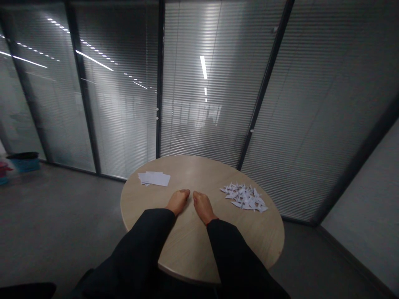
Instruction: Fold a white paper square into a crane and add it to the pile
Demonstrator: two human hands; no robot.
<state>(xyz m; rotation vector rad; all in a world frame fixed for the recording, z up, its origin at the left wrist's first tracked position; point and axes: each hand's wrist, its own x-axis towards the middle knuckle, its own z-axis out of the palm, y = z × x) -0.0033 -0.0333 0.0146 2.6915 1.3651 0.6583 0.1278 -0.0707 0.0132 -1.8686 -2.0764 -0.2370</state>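
Smooth wood-look tabletop (193,245) here w/ soft sheen; sheets (158,179) & folded pcs (246,197), matt paper; sleeves (149,228), matt cloth; glossy glass panels (205,124).

From my remote seat, a table (187,253) stands before me, a glass wall (124,124) behind it; at the table's middle, my left hand (178,201) and right hand (203,206) side by side, slightly apart; paper slips (158,178) beyond them to the left, folded papers (246,197) heaped to the right; far left, a bucket (26,164) on the floor (77,216)

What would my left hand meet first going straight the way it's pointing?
Probably your right hand, since your left hand angles inward toward it across a narrow gap; exact depth is unclear.
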